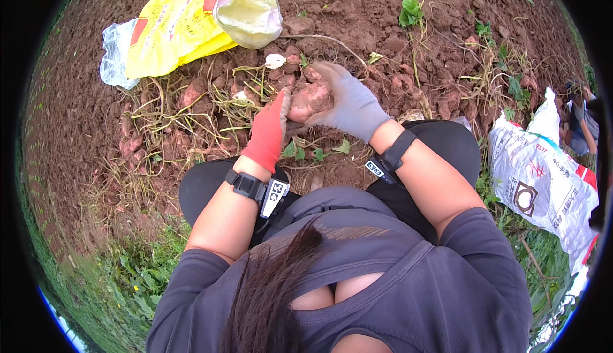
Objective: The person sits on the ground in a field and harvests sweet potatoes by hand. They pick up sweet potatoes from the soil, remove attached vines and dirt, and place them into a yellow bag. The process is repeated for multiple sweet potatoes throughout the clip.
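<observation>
A large reddish sweet potato (309,102) sits between my two gloved hands, above a low heap of soil and tubers. My right hand (352,103), in a soil-stained grey glove, curls around its right side, thumb below and fingers above. Against its left end rests my left hand (266,132) in a red glove, seen edge-on, with its fingertips partly hidden. More sweet potatoes lie in the dirt around them, including one (192,93) to the left and a clump (130,143) farther left. A pale cut piece (275,61) lies just beyond the hands.
A yellow plastic sack (179,32) with a clear liner lies on the tilled soil (345,3) ahead. Dry vines (210,123) tangle across the heap. At the right is a white woven sack (536,176) bearing print; beyond it, part of another person (582,125) shows.
</observation>
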A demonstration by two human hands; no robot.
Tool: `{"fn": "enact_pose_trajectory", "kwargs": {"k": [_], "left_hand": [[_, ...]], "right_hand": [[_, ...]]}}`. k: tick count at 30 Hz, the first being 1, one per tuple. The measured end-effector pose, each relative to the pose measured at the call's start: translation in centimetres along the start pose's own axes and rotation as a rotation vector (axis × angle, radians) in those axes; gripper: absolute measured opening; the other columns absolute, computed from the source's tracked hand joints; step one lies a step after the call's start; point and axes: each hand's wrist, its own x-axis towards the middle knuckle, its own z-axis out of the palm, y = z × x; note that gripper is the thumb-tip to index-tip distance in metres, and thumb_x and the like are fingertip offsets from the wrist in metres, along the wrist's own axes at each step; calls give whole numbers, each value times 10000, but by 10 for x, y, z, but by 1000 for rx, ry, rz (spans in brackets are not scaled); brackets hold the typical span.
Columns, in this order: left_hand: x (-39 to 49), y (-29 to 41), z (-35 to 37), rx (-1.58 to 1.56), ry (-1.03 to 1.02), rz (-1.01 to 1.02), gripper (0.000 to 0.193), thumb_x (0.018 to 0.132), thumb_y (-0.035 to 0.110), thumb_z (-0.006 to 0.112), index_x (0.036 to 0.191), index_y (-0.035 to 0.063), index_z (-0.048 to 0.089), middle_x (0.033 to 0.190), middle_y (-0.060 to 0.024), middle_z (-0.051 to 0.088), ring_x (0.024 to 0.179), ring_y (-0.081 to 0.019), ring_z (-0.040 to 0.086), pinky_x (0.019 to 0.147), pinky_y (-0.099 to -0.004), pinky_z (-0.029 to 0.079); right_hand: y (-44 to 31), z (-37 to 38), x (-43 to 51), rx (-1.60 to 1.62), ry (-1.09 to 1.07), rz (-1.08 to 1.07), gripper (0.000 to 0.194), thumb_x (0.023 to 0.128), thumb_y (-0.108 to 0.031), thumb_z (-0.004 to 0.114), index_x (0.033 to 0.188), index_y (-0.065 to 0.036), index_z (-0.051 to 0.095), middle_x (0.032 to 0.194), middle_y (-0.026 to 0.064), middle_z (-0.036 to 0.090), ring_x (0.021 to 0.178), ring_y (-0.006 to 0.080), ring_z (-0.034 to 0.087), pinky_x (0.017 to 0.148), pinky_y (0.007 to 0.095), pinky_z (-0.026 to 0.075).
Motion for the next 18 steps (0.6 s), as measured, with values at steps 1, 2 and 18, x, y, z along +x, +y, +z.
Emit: {"fn": "enact_pose_trajectory", "kwargs": {"k": [1,2,18], "left_hand": [[-1,0,0,18,2,-19,537,1076,464,569,1361,9,580,1174,-159,709,947,-291,751,822,-423,649],[-1,0,0,15,-6,-17,528,1076,458,572,1353,8,583,1161,-157,712,934,-282,753,809,-416,651],[3,-5,-1,19,-47,25,508,1080,469,561,1403,79,603,1232,-106,715,1006,-239,750,817,-362,640]], "right_hand": [[-1,0,-1,-26,-52,-15,777,746,-476,865,1395,-126,618,1386,215,596,1328,384,561,1103,450,475],[-2,-1,-2,-71,-126,3,722,763,-460,856,1368,-130,642,1361,206,608,1305,386,577,1088,455,486],[27,-26,16,340,109,629,396,954,-402,689,1080,-32,752,906,175,746,875,302,732,821,392,553]]}}
